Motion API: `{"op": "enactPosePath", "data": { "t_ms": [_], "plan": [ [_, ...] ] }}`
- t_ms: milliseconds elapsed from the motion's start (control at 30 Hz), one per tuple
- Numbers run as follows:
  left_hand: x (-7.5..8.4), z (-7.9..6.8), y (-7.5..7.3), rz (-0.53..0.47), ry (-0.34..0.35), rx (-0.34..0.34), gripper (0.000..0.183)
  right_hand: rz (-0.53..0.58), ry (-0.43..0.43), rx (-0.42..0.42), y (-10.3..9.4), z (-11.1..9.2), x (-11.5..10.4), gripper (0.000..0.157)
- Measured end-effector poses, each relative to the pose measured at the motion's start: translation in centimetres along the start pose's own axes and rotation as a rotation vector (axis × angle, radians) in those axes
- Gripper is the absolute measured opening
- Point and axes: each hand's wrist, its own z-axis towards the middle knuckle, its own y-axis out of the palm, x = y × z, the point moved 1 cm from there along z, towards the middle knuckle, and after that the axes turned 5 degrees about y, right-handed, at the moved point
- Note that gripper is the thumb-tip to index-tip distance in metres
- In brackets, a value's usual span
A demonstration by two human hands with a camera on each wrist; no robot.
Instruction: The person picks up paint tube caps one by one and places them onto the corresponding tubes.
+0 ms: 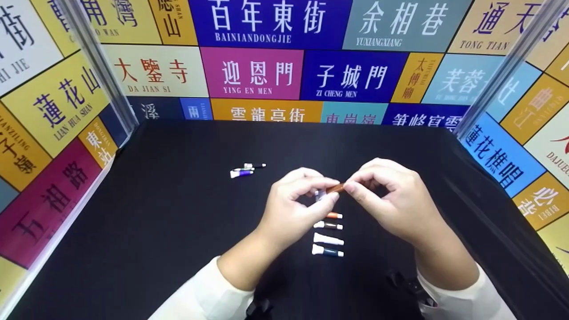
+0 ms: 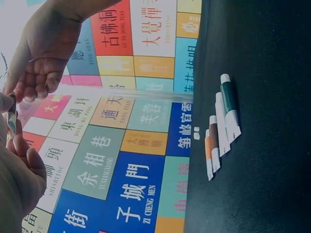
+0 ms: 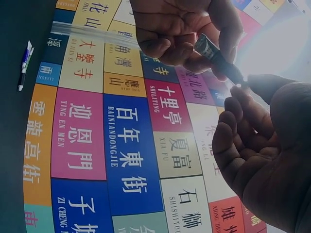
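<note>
Both hands meet over the black table, holding one small brown paint tube (image 1: 335,188) between them. My left hand (image 1: 298,202) grips the tube's body between thumb and fingers. At the other end, the thumb and fingertips of my right hand (image 1: 398,198) pinch the tube's white cap (image 3: 239,83), largely covered by those fingers. Below the hands lies a column of paint tubes: an orange tube (image 1: 334,215), a dark brown tube (image 1: 331,226), a white tube (image 1: 329,239) and a dark green tube (image 2: 228,97). My left hand partly hides the column's far end.
A small group of tubes, one purple (image 1: 242,174) and one black (image 1: 257,165), lies farther back and left on the black cloth (image 1: 178,231). Upright panels (image 1: 262,73) with coloured street-name signs enclose the table's back and sides. Metal posts (image 1: 109,80) stand at the corners.
</note>
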Motion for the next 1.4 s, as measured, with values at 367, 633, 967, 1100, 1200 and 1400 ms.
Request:
{"op": "enactPosePath", "data": {
  "t_ms": [367,633,967,1100,1200,1400],
  "plan": [
    [-0.1,0.0,0.0,0.008,-0.016,0.014,0.017,0.116,-0.175,-0.029,-1.1,0.2,0.1,0.045],
    [-0.2,0.0,0.0,0.006,0.001,0.012,0.016,0.1,-0.25,-0.004,-0.7,0.4,0.1,0.032],
    [-0.1,-0.1,0.1,0.006,0.006,0.01,0.016,0.023,-0.145,-0.014,-0.6,0.3,0.2,0.019],
    [-0.1,-0.1,0.2,0.01,-0.002,0.004,0.016,0.002,-0.101,-0.02,-0.6,0.2,0.3,0.014],
    [-0.1,-0.1,0.3,0.011,-0.006,0.0,0.016,0.011,-0.075,-0.025,-0.6,0.1,0.4,0.014],
    [-0.1,-0.1,0.3,0.009,-0.006,0.004,0.016,0.034,-0.072,-0.057,-0.7,0.1,0.5,0.036]
  ]
}}
